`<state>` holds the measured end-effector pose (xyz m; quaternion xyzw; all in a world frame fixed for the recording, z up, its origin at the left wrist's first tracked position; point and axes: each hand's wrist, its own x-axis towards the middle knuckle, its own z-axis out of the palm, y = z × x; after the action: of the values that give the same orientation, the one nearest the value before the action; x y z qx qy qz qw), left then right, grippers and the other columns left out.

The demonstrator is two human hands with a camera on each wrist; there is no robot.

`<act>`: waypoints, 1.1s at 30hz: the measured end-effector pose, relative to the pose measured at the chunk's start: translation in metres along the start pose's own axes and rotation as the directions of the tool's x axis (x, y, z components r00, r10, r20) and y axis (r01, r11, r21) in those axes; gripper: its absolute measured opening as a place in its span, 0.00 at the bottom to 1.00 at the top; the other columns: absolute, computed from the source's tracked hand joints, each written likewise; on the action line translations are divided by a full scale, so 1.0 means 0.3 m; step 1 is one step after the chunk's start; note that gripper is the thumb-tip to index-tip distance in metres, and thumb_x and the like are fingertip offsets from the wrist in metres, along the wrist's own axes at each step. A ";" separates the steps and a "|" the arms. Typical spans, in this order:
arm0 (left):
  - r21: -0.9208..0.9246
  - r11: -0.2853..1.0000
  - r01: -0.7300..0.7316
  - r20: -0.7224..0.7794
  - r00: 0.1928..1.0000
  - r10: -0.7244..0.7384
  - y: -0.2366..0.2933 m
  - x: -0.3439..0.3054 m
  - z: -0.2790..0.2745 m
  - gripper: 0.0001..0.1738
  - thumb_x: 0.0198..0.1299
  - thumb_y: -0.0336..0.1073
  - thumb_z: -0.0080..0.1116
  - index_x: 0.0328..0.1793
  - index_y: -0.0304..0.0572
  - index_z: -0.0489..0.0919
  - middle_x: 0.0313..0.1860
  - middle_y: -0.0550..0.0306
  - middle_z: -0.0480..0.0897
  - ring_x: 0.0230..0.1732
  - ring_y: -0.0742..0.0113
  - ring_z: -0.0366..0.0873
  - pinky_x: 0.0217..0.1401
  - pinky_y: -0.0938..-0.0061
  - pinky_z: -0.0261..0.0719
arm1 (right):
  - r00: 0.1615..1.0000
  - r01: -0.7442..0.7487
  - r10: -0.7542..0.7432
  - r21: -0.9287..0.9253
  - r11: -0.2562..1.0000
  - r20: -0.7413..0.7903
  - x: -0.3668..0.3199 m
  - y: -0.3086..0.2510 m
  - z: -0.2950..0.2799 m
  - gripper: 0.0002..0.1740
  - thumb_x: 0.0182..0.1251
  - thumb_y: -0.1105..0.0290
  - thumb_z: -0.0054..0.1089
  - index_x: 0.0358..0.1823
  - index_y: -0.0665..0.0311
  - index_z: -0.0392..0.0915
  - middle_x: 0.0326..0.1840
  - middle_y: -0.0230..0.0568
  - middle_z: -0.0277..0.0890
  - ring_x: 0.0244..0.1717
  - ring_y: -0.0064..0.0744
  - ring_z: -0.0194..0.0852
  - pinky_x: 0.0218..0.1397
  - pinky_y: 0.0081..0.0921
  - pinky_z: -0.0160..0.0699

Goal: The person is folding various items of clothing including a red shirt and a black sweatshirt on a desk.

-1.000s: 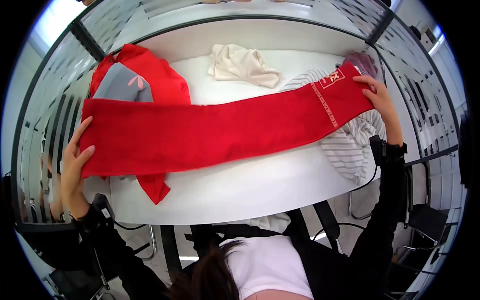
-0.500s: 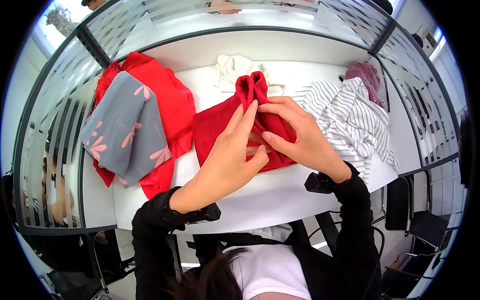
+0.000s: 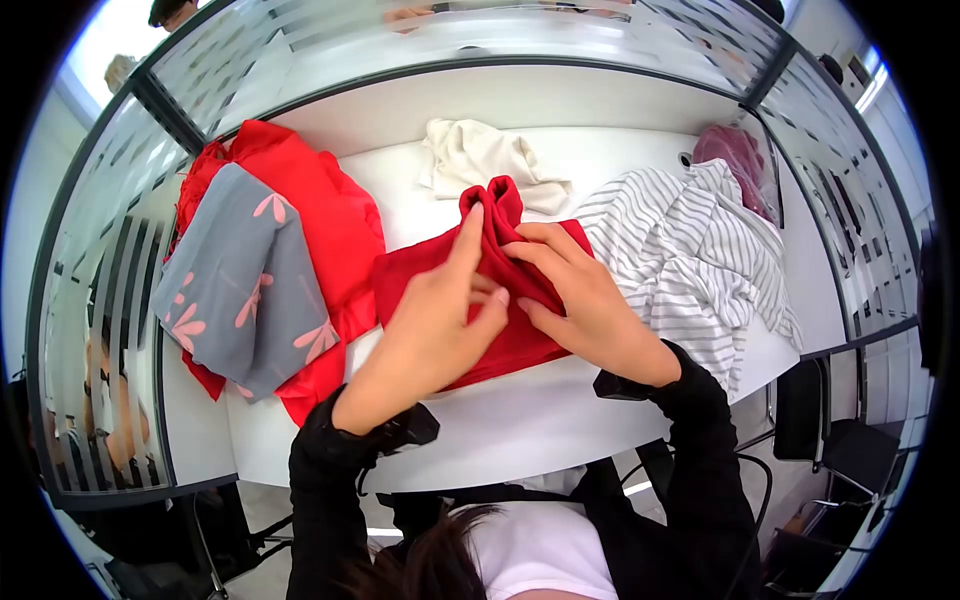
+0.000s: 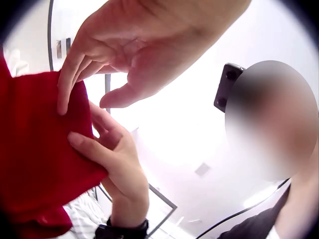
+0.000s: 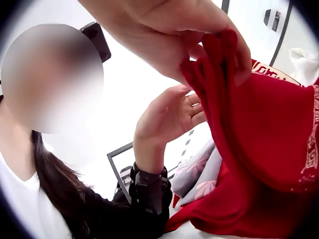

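Observation:
A dark red scarf (image 3: 512,352) stands gathered in folds in front of me, its middle raised in a narrow ridge. My right hand (image 3: 595,312) pinches its layers between thumb and fingers, as the right wrist view shows with the scarf (image 5: 271,129) bunched in the grip. Along the left side of the ridge lies my left hand (image 3: 425,320), index finger straight up the fold. In the left wrist view that left hand (image 4: 144,45) has extended fingers touching the cloth and its thumb held apart. A pale patterned band (image 5: 313,134) shows near one end of the scarf.
At left, a grey cloth with pink flowers (image 3: 225,290) lies over a bright red cloth (image 3: 335,205). A cream cloth (image 3: 485,160) sits behind the scarf. A striped cloth (image 3: 700,265) and a mauve bundle in clear plastic (image 3: 735,165) lie right. Panels (image 3: 820,190) enclose the table.
One second ago the scarf was stretched flat between widely spread hands. Both hands then came together at the middle, folding it up. Since then, hands and scarf appear slightly lower in the head view.

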<state>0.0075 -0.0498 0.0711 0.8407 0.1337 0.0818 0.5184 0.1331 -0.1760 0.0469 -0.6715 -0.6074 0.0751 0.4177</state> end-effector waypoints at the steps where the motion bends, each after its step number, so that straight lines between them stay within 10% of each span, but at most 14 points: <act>1: 0.021 0.999 0.031 -0.079 0.996 -0.029 0.000 0.004 -0.017 0.37 0.54 0.24 0.51 0.70 0.44 0.52 0.55 0.35 0.70 0.51 0.54 0.75 0.54 0.70 0.70 | 0.999 0.035 -0.035 -0.008 0.999 0.008 0.007 0.002 0.000 0.25 0.46 0.84 0.55 0.50 0.69 0.66 0.55 0.49 0.59 0.50 0.51 0.67 0.48 0.33 0.71; 5: 0.308 0.912 -0.271 -0.190 0.922 0.338 -0.069 0.054 -0.100 0.32 0.47 0.25 0.59 0.62 0.42 0.64 0.54 0.46 0.71 0.53 0.50 0.71 0.54 0.66 0.69 | 0.995 0.070 -0.073 0.033 0.997 0.075 0.017 -0.009 -0.035 0.24 0.46 0.84 0.56 0.48 0.64 0.69 0.56 0.43 0.63 0.53 0.46 0.67 0.52 0.31 0.70; 12: 0.139 0.864 -0.484 -0.016 0.871 0.491 -0.077 0.081 -0.174 0.11 0.41 0.22 0.60 0.32 0.36 0.71 0.59 0.50 0.71 0.56 0.60 0.71 0.56 0.71 0.68 | 0.963 0.185 -0.199 0.087 0.979 0.185 0.025 -0.016 -0.095 0.22 0.44 0.85 0.54 0.45 0.62 0.72 0.52 0.38 0.66 0.45 0.41 0.70 0.43 0.28 0.73; 16: -0.287 0.883 -0.373 0.127 0.898 0.421 -0.101 0.082 -0.188 0.15 0.39 0.25 0.60 0.25 0.41 0.62 0.57 0.39 0.70 0.57 0.58 0.69 0.59 0.68 0.65 | 0.934 0.245 -0.275 0.153 0.957 0.228 0.014 -0.023 -0.095 0.23 0.43 0.86 0.52 0.45 0.61 0.72 0.52 0.36 0.66 0.43 0.39 0.70 0.40 0.29 0.72; 28: -0.419 0.895 -0.151 0.132 0.965 0.225 -0.070 0.058 -0.181 0.09 0.46 0.24 0.58 0.35 0.34 0.72 0.53 0.44 0.73 0.53 0.63 0.72 0.54 0.72 0.69 | 0.910 0.217 -0.301 0.291 0.932 0.286 0.014 -0.018 -0.064 0.24 0.41 0.83 0.54 0.44 0.59 0.74 0.51 0.35 0.67 0.47 0.37 0.69 0.41 0.26 0.72; 33: 0.028 0.865 -0.500 0.226 0.846 0.482 -0.096 0.071 -0.210 0.15 0.44 0.23 0.55 0.42 0.35 0.74 0.41 0.55 0.78 0.44 0.65 0.74 0.51 0.76 0.69 | 0.892 0.197 -0.328 0.387 0.901 0.310 0.018 -0.011 -0.061 0.19 0.46 0.78 0.59 0.43 0.59 0.75 0.51 0.36 0.67 0.47 0.37 0.69 0.44 0.26 0.72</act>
<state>0.0064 0.0226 0.0735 0.8720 -0.1384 0.1160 0.4550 0.1429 -0.1802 0.0630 -0.4717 -0.7383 0.2471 0.4140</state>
